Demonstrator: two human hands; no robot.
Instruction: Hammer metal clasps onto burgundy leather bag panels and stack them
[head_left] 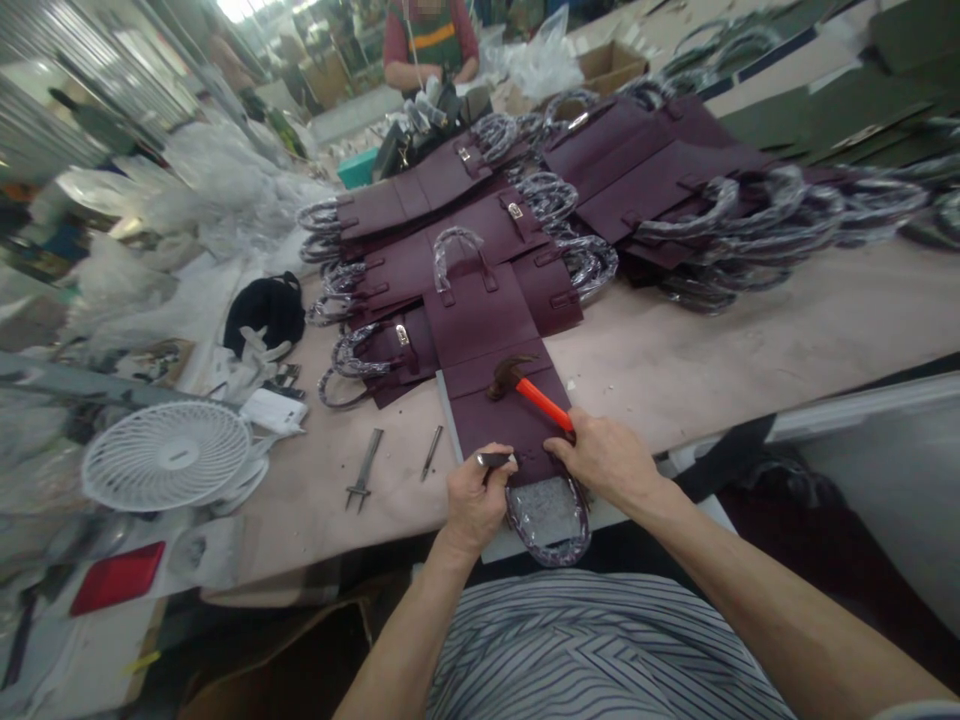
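A maroon leather bag piece [495, 400] lies flat on a grey board at the table's near edge, its plastic-wrapped handle [551, 520] hanging over the edge toward me. My right hand [604, 460] grips the orange handle of a hammer [529, 390], whose head rests on the leather. My left hand [472, 495] is closed around a small dark metal punch [491, 460], held against the bag's near edge beside the handle.
Stacks of maroon bags [480, 220] with wrapped handles cover the table beyond. Pliers [365, 470] and a metal pin [431, 452] lie left of the board. A white fan [166, 455], a phone [274, 410] and a black cloth [264, 308] sit at left. Another person [431, 45] works at the far end.
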